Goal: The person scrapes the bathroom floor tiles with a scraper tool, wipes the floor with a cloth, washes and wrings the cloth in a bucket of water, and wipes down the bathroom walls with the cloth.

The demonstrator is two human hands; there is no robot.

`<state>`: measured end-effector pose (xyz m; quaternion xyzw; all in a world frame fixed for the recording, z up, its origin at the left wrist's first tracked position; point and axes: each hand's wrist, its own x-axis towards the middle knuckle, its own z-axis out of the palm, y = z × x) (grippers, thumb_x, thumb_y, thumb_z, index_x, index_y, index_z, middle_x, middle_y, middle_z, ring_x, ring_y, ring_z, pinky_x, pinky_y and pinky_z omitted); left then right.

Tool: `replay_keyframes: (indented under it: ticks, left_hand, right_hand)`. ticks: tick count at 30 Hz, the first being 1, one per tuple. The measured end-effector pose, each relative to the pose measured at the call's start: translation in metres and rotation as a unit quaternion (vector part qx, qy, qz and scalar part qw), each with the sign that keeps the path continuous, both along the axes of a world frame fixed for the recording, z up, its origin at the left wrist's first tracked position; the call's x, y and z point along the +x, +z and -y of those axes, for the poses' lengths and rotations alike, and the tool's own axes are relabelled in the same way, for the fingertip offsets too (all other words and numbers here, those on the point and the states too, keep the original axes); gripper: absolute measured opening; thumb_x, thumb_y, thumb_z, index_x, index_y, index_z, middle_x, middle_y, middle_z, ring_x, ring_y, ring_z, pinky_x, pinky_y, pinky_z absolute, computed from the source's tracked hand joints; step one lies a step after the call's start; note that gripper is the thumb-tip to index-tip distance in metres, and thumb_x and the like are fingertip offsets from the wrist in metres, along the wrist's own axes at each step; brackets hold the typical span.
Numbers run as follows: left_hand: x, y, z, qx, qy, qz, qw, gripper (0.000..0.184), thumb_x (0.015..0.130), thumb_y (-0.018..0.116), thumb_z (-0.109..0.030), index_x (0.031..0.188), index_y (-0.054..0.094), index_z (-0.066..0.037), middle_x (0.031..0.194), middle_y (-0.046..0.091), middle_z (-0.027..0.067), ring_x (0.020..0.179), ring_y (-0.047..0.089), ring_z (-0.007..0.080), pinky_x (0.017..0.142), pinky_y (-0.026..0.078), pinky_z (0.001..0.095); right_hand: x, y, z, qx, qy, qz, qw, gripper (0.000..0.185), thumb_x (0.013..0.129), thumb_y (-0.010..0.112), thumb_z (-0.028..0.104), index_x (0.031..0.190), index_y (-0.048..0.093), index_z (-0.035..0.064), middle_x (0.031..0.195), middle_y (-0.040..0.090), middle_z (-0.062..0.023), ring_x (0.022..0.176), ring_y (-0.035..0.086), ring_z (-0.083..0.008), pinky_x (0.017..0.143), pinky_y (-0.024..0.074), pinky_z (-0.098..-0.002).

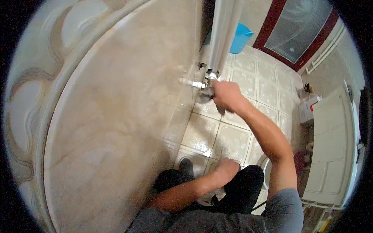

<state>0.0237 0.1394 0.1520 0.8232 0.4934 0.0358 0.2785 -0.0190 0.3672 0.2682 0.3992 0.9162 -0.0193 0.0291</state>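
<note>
A white radiator stands along the tiled wall, with a pipe valve at its lower end. My right hand is closed beside the valve and the radiator's bottom fitting. A blurred grey object shows at its fingers and a dark piece below them; I cannot make out what they are. My left hand hangs low by my right knee, its fingers curled. What it holds, if anything, is hidden.
A blue bucket stands on the tiled floor beyond the radiator, near a dark red framed glass door. At right are a white cabinet and a white box. A round white container sits beside my right leg.
</note>
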Motion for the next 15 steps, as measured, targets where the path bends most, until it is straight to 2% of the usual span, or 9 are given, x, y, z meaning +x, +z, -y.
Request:
replay_keyframes:
  ticks: [4,6,8,11,13,15]
  left_hand:
    - [-0.001,0.006,-0.002,0.010,0.012,0.018,1.000,0.022,0.090,0.051,-0.012,0.099,0.067,0.001,0.088,0.068,0.0186,0.084,0.068,0.0358,0.070,0.054,0.0486]
    - [0.001,-0.002,0.000,0.023,0.013,0.015,1.000,0.023,0.091,0.050,-0.012,0.100,0.067,0.000,0.089,0.068,0.0192,0.085,0.068,0.0355,0.071,0.054,0.0485]
    - [0.002,-0.006,0.000,0.036,0.015,0.014,0.999,0.023,0.091,0.050,-0.013,0.101,0.067,-0.001,0.090,0.068,0.0199,0.085,0.067,0.0353,0.071,0.054,0.0485]
    - [-0.001,-0.002,-0.003,-0.003,0.017,0.012,1.000,0.023,0.091,0.050,-0.013,0.104,0.066,-0.003,0.094,0.067,0.0202,0.087,0.067,0.0351,0.073,0.053,0.0485]
    - [0.001,-0.001,-0.002,-0.005,0.026,-0.002,1.000,0.023,0.091,0.050,-0.014,0.105,0.067,-0.005,0.096,0.066,0.0196,0.087,0.067,0.0347,0.073,0.054,0.0483]
    - [0.003,-0.011,0.001,0.021,0.005,-0.011,1.000,0.023,0.092,0.050,-0.015,0.105,0.066,-0.005,0.097,0.067,0.0188,0.088,0.067,0.0344,0.073,0.054,0.0478]
  right_hand:
    - [0.009,-0.006,-0.001,-0.036,-0.056,0.021,0.998,0.034,0.073,0.068,0.015,0.102,0.058,0.0005,0.092,0.069,-0.0201,0.085,0.069,-0.0363,0.070,0.0547,-0.0480]
    - [0.002,-0.023,-0.015,0.053,-0.008,-0.114,0.992,0.029,0.078,0.062,0.015,0.103,0.054,0.0029,0.086,0.068,-0.0203,0.084,0.067,-0.0398,0.072,0.0528,-0.0496]
    - [-0.011,-0.039,-0.029,0.043,-0.029,-0.094,0.994,0.029,0.078,0.061,0.015,0.103,0.051,0.0027,0.089,0.069,-0.0198,0.084,0.068,-0.0391,0.073,0.0535,-0.0484]
    - [-0.025,-0.045,-0.047,0.072,-0.032,-0.035,0.996,0.032,0.079,0.060,0.018,0.105,0.050,0.0015,0.092,0.070,-0.0176,0.085,0.068,-0.0376,0.073,0.0541,-0.0480]
    - [-0.031,-0.031,-0.054,0.017,-0.042,0.039,0.998,0.040,0.079,0.064,0.024,0.111,0.058,0.0015,0.102,0.069,-0.0159,0.091,0.070,-0.0317,0.074,0.0565,-0.0434]
    - [-0.040,-0.016,-0.048,0.008,-0.037,0.073,0.997,0.040,0.079,0.064,0.025,0.112,0.062,0.0034,0.105,0.069,-0.0150,0.093,0.071,-0.0308,0.075,0.0566,-0.0420]
